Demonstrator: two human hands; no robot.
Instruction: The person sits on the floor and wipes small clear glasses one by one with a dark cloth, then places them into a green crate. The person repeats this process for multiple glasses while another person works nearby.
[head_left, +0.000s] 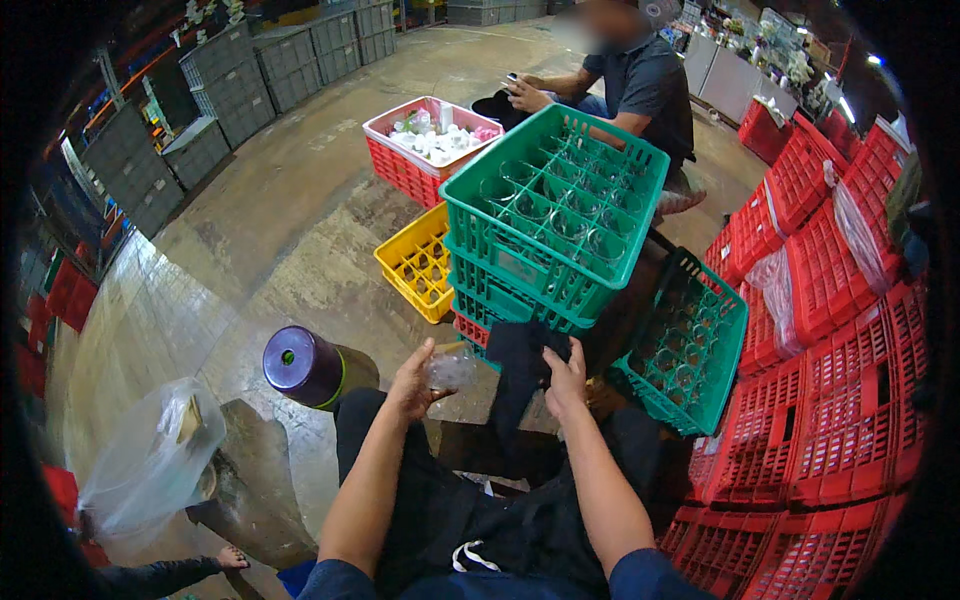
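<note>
My left hand is closed around a clear glass, tilted on its side above my lap. In my right hand is a black cloth, which hangs down between my knees. Just beyond the cloth stands a stack of green plastic crates. Its top crate is divided into cells with clear glasses in them. To the right, a tilted green crate also holds several glasses.
A yellow divided crate and a red crate of white items stand beyond. A purple stool and a plastic bag are at left. Red crates line the right. A seated person holds a small object behind the stack.
</note>
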